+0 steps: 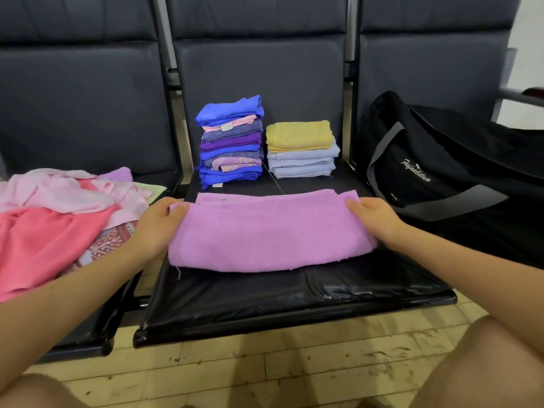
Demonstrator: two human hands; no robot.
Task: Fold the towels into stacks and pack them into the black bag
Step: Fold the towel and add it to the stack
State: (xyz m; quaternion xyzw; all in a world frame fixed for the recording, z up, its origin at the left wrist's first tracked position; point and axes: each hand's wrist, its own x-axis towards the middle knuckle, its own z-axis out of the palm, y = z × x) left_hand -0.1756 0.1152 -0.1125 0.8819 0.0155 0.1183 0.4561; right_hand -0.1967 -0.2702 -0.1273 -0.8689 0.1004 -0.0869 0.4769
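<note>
Head view: the left hand (160,222) and right hand (375,220) grip opposite ends of the lilac towel (270,234) on the middle seat (294,295). Best practice: align edges before halving, then stack.

Seat front (265,295) bare; towel stacks (231,142) behind, black bag (441,172) right

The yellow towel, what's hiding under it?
Under the yellow towel lie folded pale blue towels in one stack on the black seat. Only their edges show; anything tucked between is covered.
</note>
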